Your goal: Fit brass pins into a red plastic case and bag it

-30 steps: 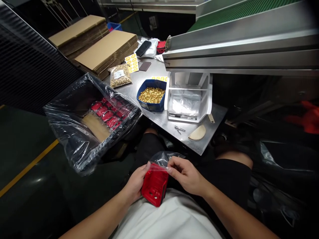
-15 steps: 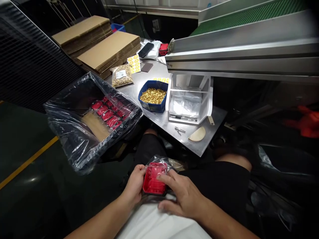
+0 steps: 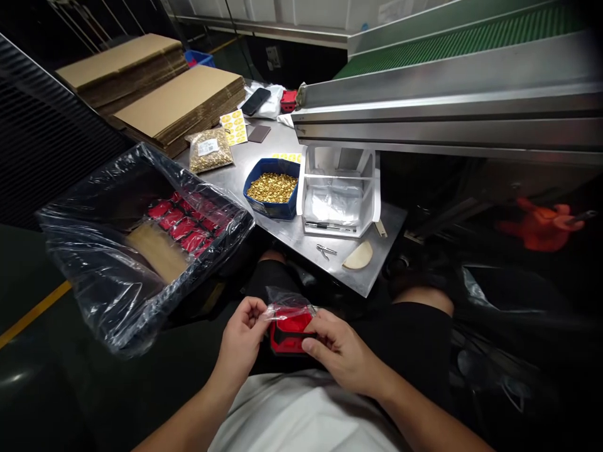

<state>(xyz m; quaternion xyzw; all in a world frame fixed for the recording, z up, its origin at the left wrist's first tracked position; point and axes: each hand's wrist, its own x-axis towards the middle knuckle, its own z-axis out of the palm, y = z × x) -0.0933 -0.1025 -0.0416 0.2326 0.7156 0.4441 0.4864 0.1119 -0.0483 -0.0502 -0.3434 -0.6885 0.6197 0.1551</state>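
Above my lap sits a red and black plastic case, its top end covered by a clear plastic bag. My left hand pinches the bag's left edge between thumb and fingers, next to the case. From the right, my right hand grips the case, fingers on its upper side and thumb near the black strip across it. Whether those fingers also hold the bag, I cannot tell.
A bag-lined black crate at left holds several red pieces. On the metal table are a blue bin of gold-coloured pieces, a clear-bag holder and clippers. Cardboard stacks and a green conveyor stand behind.
The case has tilted, and a black strip now shows across it. My left hand has shifted from the case's side to the bag's edge; my right fingers have closed on the case.
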